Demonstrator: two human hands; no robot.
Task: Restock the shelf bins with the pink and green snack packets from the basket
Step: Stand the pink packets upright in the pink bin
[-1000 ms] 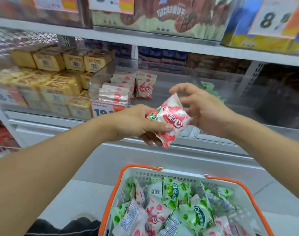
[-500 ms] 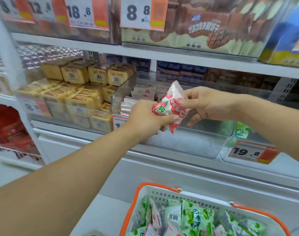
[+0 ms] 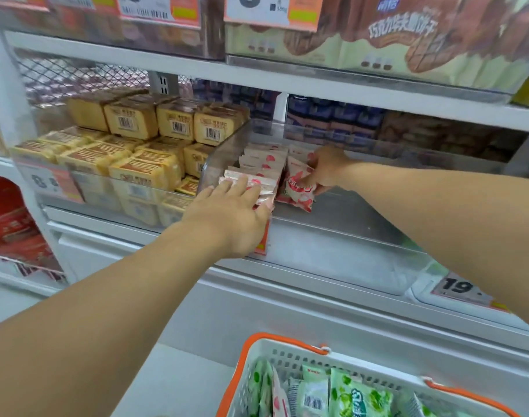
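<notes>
Inside a clear shelf bin (image 3: 347, 236), my right hand (image 3: 325, 170) grips a pink snack packet (image 3: 298, 189), which stands just right of a row of pink packets (image 3: 258, 165). My left hand (image 3: 230, 215) reaches over the bin's front wall, its straight fingers resting on the front of that row. The white basket with orange handles (image 3: 257, 356) sits at the bottom of the view with several green packets (image 3: 356, 397) and a few pink ones in it.
Yellow boxed snacks (image 3: 131, 158) fill the bin to the left. An upper shelf (image 3: 257, 76) with boxed biscuits hangs right above the bins. A price tag (image 3: 462, 288) marks the bin to the right. Most of the pink bin's floor is bare.
Both hands moved forward into the bin. My left hand let go of the pink packet and now rests on the row. My right hand carried the packet down beside the row.
</notes>
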